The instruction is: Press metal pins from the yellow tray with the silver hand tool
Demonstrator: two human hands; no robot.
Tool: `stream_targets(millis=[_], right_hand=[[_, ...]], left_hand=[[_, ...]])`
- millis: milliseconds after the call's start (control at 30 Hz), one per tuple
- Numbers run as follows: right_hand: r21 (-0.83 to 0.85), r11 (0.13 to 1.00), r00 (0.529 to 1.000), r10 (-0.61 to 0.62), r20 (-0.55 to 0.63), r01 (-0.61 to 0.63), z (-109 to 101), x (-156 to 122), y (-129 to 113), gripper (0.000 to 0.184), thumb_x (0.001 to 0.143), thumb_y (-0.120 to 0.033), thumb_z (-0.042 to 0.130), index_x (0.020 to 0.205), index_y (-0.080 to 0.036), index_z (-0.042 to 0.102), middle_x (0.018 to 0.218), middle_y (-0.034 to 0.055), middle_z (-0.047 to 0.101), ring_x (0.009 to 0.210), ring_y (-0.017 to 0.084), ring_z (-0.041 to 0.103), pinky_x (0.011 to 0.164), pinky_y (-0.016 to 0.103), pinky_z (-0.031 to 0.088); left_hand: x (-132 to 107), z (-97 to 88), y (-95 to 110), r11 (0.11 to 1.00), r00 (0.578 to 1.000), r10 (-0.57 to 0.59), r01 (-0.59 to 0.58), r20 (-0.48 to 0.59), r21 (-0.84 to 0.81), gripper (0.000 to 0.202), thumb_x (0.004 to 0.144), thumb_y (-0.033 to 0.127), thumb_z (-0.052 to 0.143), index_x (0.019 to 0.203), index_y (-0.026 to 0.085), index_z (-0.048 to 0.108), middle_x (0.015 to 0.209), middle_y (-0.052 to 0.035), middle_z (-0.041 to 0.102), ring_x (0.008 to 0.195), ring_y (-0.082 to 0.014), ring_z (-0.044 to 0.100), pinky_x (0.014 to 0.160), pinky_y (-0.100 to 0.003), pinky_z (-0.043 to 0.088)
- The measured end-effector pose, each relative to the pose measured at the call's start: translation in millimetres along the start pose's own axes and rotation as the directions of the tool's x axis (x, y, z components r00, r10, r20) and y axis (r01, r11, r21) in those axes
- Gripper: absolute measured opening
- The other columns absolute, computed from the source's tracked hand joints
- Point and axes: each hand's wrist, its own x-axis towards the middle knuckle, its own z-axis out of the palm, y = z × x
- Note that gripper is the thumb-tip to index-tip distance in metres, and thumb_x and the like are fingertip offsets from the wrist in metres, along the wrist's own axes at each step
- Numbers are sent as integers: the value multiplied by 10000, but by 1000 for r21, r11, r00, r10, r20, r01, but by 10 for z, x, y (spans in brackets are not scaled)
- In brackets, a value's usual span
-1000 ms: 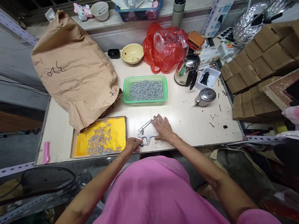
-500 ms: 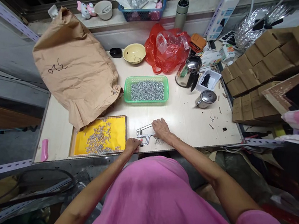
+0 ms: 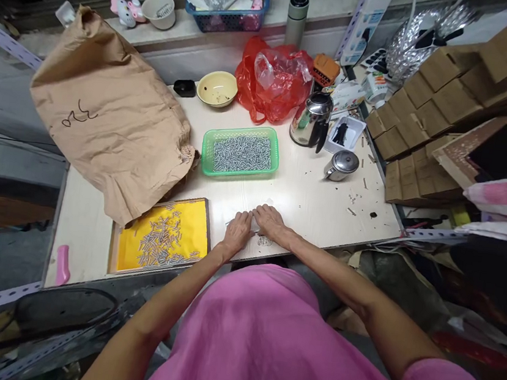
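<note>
My left hand is closed over the front part of a small metal hand tool at the near table edge. My right hand is closed around its other end, fingertips close to those of the left. Most of the tool is hidden under both hands; only a grey bit shows between them. A small heap of tiny metal pieces lies just below the right hand. To the left is a yellow-lined tray with scattered metal pins.
Behind the hands stands a green basket full of metal pins. A big paper sack leans at left. A kettle, a metal cup, a red bag, a cream bowl and stacked cartons stand farther back and right.
My left hand has moved up and right from the tool's lower tip to lie over it, beside my right hand. The tool, plainly visible before, is now mostly covered. The view has shifted slightly.
</note>
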Motion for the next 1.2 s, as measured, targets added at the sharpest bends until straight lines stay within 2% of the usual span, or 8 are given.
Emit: stream_targets(millis=[167,267,433,567,800,933,1067,1200], right_hand=[[-3,999,999,-40,-19,40,37,-4,3,192,874,-125,569,1053,-92,629,1028,131,612,999,255,508,834,349,399],[21,998,998,-51,-39,52,73,-28,-4,206,906,-62,469,1010,-101,643,985,127,619,981,246,515,824,354,396],[68,997,999,-19,-39,21,126,-37,-5,261,921,-36,424,981,-129,660,968,117,632,959,229,533,822,348,399],[76,997,1000,-15,-6,15,135,7,37,248,933,-63,436,976,-138,668,966,110,641,963,219,548,834,337,404],[28,999,999,-19,46,18,106,39,46,250,935,-65,428,954,-129,669,947,104,645,947,216,562,816,324,424],[53,998,1000,21,-17,-20,38,-3,44,174,909,-221,586,1040,-125,648,1041,114,618,1023,234,537,847,324,430],[131,991,998,26,-62,-18,-2,-123,90,489,798,-378,734,1199,-148,574,1123,115,584,1060,241,509,861,334,433],[88,995,997,45,-70,-39,48,-153,149,267,901,-219,599,1163,-167,592,1121,102,598,1066,232,498,845,323,413]], left_hand=[[57,-40,30,1000,999,-22,21,46,22,333,859,281,608,1147,140,517,1085,-126,560,1070,-264,484,839,-371,468],[87,-64,36,1000,997,-24,23,78,11,226,859,274,611,1036,144,561,1045,-119,565,1052,-258,488,825,-359,473],[137,-55,-23,999,994,-25,29,103,-37,111,885,261,575,943,169,599,1008,-101,569,1031,-243,490,785,-335,481],[213,-45,-69,999,991,-24,28,133,-30,128,916,215,505,900,167,622,976,-104,579,1015,-245,496,740,-330,483],[247,-71,-74,999,993,-6,12,120,-52,158,923,210,485,889,160,630,970,-116,584,1001,-254,500,705,-331,482],[174,-72,-85,999,997,3,-1,73,-39,149,880,244,575,1006,168,601,1025,-110,579,1039,-255,491,767,-339,489],[-39,14,-45,999,998,26,-28,-59,-29,338,855,166,583,1187,168,518,1173,-123,547,1100,-253,483,883,-381,460],[-279,132,67,995,993,94,-96,-76,-21,342,877,82,472,1203,179,516,1226,-122,537,1101,-244,488,936,-406,429]])
